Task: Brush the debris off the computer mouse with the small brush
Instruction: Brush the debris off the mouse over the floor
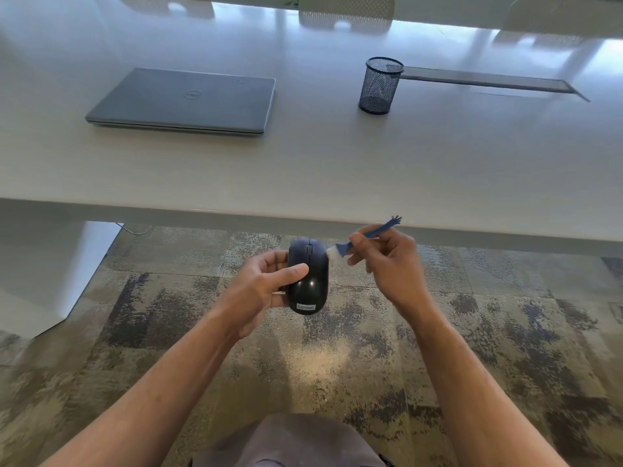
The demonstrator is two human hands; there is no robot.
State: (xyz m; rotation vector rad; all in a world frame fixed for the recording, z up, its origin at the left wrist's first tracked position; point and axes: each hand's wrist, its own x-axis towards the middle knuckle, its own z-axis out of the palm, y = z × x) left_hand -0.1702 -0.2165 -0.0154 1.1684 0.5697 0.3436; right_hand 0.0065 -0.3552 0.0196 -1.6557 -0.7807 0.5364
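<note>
Left hand [266, 281] cradles the glossy black computer mouse [308, 276] off the counter (debris falls clear); right hand [387, 261] fingers pinch the small blue brush [365, 234], bristles at its side.

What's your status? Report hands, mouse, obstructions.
Left hand gripping mouse. Right hand pinching brush, bristles at mouse's front right edge. Nothing in the way.

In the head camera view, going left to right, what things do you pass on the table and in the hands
Closed laptop → left hand → black mouse → blue brush → right hand.
</note>
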